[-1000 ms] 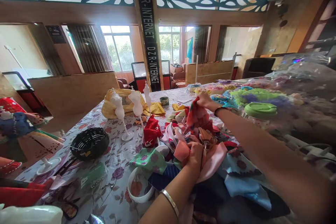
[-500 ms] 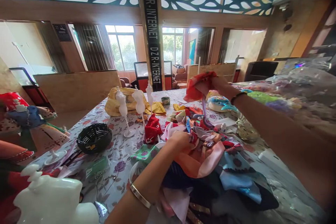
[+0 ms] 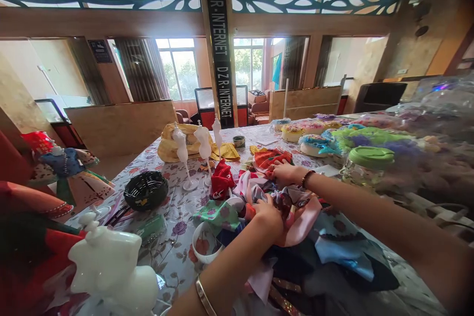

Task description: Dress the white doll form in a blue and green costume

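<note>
Wears a rigid, smooth, pale silvery metal bangle (image 3: 205, 296) around the bare left forearm (image 3: 233, 262), well back from the bare left hand (image 3: 268, 218). Shines along the outer face of a narrow, flat, curved band. Wears a slim, dark brown, small-beaded bracelet (image 3: 305, 178) around the right wrist (image 3: 300, 176), just behind the bare right hand (image 3: 287, 173). Fits close, too small in view to tell material or clasp. Shows a bare right forearm (image 3: 355, 202) as well, tapering toward the wrist and blurred toward the elbow.
</note>
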`<action>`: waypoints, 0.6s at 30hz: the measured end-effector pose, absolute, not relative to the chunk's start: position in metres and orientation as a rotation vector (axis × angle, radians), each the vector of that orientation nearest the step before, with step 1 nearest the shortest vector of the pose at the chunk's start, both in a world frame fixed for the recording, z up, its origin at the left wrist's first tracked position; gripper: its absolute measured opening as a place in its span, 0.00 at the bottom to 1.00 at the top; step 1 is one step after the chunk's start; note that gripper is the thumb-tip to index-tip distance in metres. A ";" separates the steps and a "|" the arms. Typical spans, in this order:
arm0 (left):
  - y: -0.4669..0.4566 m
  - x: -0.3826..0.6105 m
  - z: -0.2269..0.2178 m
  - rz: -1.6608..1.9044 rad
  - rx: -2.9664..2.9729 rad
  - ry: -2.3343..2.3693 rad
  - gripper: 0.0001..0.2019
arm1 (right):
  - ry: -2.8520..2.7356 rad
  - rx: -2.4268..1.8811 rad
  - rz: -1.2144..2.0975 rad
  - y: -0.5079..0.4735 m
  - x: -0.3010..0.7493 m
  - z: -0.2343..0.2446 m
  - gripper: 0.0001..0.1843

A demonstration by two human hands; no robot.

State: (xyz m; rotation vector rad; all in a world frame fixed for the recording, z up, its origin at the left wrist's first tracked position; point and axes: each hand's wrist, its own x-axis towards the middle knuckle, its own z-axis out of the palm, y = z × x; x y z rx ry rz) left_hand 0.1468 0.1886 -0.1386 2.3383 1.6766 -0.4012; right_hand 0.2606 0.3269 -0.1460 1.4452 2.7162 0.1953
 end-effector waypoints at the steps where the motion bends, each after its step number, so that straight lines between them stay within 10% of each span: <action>1: 0.187 0.147 -0.139 -0.401 2.323 1.697 0.34 | 2.719 1.497 0.171 0.327 0.262 -0.145 0.16; 18: 0.204 0.103 -0.116 0.041 2.268 1.861 0.17 | 3.220 2.641 -0.680 0.339 0.323 -0.013 0.17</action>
